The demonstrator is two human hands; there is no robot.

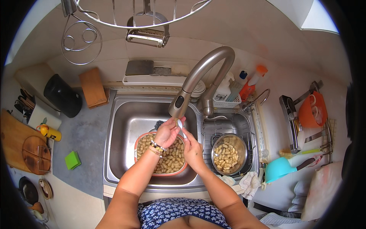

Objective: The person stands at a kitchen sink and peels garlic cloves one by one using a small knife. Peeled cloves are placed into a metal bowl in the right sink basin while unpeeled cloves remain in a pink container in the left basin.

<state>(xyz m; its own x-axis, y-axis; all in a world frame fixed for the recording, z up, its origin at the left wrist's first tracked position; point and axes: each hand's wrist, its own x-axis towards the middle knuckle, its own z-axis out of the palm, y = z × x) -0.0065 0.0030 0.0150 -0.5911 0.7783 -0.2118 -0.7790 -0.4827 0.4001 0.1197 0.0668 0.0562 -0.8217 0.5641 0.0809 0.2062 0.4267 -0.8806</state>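
Note:
Beneath the faucet's spray head (pixel 178 104), my left hand (pixel 167 134) pinches a peanut in its shell (pixel 177 123) between the fingertips. My right hand (pixel 193 150) grips a small white brush (pixel 180 124), its head against the peanut. Under both hands, in the large sink basin (pixel 123 143), stands an orange-rimmed basin (pixel 186 167) full of unshelled peanuts (pixel 171 160). A steel bowl (pixel 244 143) in the smaller sink, at the right, holds more unshelled peanuts (pixel 226 154). Whether water is running cannot be told.
A dark scrubber (pixel 159 124) lies behind the orange-rimmed basin. The curved faucet (pixel 211 57) arches over the sink. A wire rack (pixel 251 137) lines the smaller sink. Crumpled cloth (pixel 249 184) lies on the front edge. At the left are a green sponge (pixel 73 160) and a black canister (pixel 63 96).

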